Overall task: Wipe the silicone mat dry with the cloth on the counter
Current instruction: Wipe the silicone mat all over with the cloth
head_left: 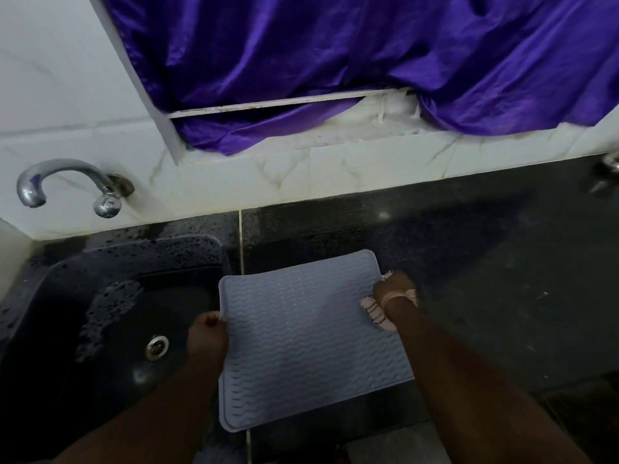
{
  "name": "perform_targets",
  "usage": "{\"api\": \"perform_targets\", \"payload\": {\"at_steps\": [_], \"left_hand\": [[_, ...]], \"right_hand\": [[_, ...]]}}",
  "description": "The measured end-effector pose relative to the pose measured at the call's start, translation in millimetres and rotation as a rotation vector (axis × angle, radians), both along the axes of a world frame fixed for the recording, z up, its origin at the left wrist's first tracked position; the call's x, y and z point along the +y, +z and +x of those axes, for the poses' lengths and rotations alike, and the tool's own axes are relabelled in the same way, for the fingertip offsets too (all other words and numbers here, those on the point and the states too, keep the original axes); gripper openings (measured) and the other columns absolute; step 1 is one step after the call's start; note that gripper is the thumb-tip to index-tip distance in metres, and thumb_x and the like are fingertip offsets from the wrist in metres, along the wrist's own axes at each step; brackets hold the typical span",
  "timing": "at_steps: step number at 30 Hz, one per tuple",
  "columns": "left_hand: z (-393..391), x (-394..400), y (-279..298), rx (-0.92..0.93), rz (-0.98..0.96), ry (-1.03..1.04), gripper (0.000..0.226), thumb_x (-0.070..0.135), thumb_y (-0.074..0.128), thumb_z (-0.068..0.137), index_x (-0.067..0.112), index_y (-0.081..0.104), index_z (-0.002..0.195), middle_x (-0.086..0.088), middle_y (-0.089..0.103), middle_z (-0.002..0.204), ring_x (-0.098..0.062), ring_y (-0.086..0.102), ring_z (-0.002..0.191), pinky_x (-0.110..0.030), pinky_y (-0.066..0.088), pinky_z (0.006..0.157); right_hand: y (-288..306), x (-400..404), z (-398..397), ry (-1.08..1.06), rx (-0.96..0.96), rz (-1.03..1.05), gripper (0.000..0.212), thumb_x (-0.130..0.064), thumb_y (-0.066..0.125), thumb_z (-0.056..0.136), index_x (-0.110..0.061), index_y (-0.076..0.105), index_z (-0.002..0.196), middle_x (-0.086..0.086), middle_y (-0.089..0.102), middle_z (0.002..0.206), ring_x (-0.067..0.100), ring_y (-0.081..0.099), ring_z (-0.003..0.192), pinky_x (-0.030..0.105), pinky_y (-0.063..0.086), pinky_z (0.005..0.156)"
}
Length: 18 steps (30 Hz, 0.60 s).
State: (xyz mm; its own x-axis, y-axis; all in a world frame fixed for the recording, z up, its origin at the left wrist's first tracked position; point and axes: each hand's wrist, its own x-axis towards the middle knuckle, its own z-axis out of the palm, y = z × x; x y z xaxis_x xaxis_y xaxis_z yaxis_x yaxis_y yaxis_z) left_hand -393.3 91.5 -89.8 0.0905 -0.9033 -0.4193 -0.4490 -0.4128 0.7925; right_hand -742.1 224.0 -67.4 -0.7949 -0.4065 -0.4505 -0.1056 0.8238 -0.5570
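Observation:
A grey-blue silicone mat [301,336] with a wavy ribbed surface lies on the dark counter, its left edge reaching the sink's rim. My left hand [207,336] pinches the mat's left edge near its far corner. My right hand [393,289] grips a bunched pale cloth [375,314] with dark stripes and presses it against the mat's right edge near the far right corner. Small water drops glint on the mat's middle.
A black sink [110,316] with a steel drain [156,346] and wet spots lies to the left. A chrome tap [67,182] juts from the white tiled wall. Dark granite counter [485,262] stretches right. A purple curtain [335,61] hangs above the ledge.

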Motion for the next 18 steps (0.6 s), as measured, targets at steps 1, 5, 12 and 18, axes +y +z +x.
{"api": "perform_targets", "payload": {"at_steps": [1,5,12,18], "left_hand": [[-1.0,2.3,-0.2,-0.004,-0.027,0.003,0.006,0.013,0.063,0.093,0.014,0.067,0.097,-0.007,0.069,0.094,-0.028,0.065,0.09,-0.041,0.052,0.078],[-9.3,6.4,1.0,0.02,-0.054,-0.011,0.004,0.015,0.065,0.093,0.015,0.066,0.097,-0.007,0.07,0.091,-0.028,0.067,0.086,-0.037,0.053,0.07],[-33.3,-3.4,-2.3,0.054,0.055,0.018,0.011,0.008,0.062,0.091,0.018,0.067,0.09,-0.008,0.07,0.093,-0.027,0.067,0.088,-0.043,0.06,0.079],[-25.1,-1.7,-1.8,0.076,0.083,0.065,0.012,0.01,0.073,0.087,0.019,0.069,0.094,-0.004,0.071,0.094,-0.021,0.068,0.084,-0.033,0.055,0.064]], "right_hand": [[1.1,2.4,-4.2,-0.003,0.002,0.0,0.033,-0.018,0.058,0.092,-0.002,0.065,0.12,0.02,0.065,0.122,0.034,0.063,0.109,0.028,0.044,0.078],[3.9,11.5,-25.4,-0.057,-0.027,0.025,0.033,-0.017,0.058,0.093,0.002,0.066,0.119,0.021,0.066,0.123,0.034,0.063,0.113,0.027,0.044,0.08],[6.5,10.8,-51.7,-0.038,-0.02,0.082,0.036,-0.02,0.055,0.095,0.001,0.063,0.124,0.017,0.064,0.128,0.032,0.061,0.119,0.027,0.042,0.078],[4.9,11.6,-46.7,-0.057,0.086,0.064,0.035,-0.018,0.058,0.091,0.003,0.064,0.119,0.024,0.064,0.123,0.04,0.062,0.113,0.036,0.051,0.082]]}}
